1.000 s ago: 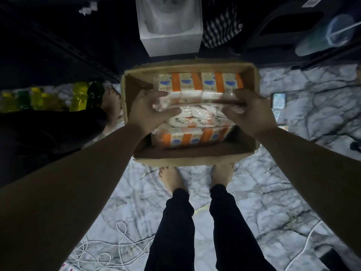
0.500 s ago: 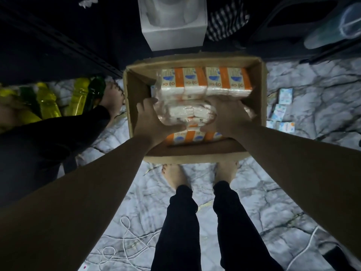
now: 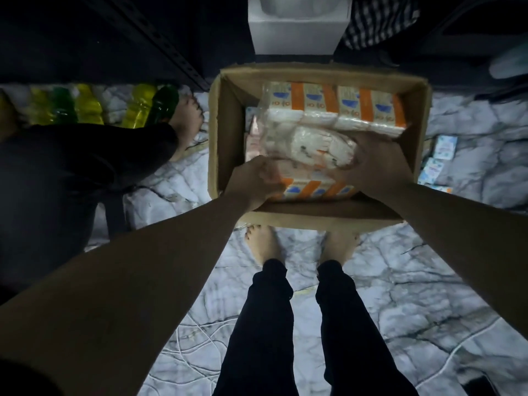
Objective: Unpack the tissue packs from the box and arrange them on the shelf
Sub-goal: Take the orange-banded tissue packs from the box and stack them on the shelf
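While both arms are stretched down into the cardboard box (image 3: pixel 228 132), a clear-wrapped bundle of tissue packs (image 3: pixel 308 144) is gripped from two sides. The left hand (image 3: pixel 254 181) is curled around the bundle's near left corner, its fingers bunched into the plastic wrap. The right hand (image 3: pixel 380 164) is clamped on the bundle's right end, fingers wrapped over the top edge. The bundle is held tilted between the hands, inside the box walls and partly above the other packs.

Beyond the hands, at the far side of the box, a row of tissue packs with orange bands (image 3: pixel 351 104) is stood against the far wall. Just below the hands, another orange-banded bundle (image 3: pixel 311 190) is seen lying at the near side of the box.

The box is set on a marbled floor (image 3: pixel 400 310), directly ahead of two bare feet (image 3: pixel 263 244). To the right of the right hand, outside the box, small blue-printed packs (image 3: pixel 440 155) are scattered on the floor. Far to the left of the left hand, yellow and green bottles (image 3: pixel 85 107) are lined up. Past the box, a white box (image 3: pixel 297 30) is seen against a dark background; whether a shelf is there cannot be told.
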Motion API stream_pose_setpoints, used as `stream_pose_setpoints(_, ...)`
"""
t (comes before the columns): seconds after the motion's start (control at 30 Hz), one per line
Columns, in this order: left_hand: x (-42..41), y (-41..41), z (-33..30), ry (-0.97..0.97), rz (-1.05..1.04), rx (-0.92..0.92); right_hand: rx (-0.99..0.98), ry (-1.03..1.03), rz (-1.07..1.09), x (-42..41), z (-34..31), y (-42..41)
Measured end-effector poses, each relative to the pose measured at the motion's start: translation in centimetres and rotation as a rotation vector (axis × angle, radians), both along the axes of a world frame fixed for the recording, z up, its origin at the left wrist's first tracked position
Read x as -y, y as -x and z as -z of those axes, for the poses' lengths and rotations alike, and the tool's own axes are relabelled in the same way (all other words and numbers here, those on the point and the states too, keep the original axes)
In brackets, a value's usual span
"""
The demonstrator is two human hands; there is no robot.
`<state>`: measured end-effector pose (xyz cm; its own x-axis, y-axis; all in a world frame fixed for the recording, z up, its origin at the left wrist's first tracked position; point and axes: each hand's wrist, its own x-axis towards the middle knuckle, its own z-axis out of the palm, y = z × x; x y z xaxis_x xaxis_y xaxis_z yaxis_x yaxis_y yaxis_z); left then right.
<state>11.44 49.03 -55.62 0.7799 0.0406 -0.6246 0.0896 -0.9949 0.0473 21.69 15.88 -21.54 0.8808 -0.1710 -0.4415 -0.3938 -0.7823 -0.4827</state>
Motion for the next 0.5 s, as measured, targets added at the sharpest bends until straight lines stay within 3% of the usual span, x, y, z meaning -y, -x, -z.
stream_pose_setpoints(0.1,2.8,-10.7,-16.1,0.091,0.107,0.156,0.043,-0.036,0.06,-0.2,-2.0,0.6)
stream_pose_setpoints(0.13,5.2,-14.0,-23.1,0.2,0.014,0.163,0.047,-0.036,0.064,-0.3,-3.0,1.0)
stream_pose_setpoints(0.2,8.7,-15.6,-33.8,0.544,-0.005,-0.134,0.037,-0.065,0.101,-0.4,-5.0,1.6)
stream_pose_setpoints(0.23,8.7,-16.2,-37.5,0.591,0.025,-0.162,0.024,-0.073,0.13,-0.3,-6.1,2.0)
stream_pose_setpoints(0.5,9.2,-16.3,-51.9,0.698,0.071,-0.042,0.011,-0.164,0.329,1.3,-19.5,5.1)
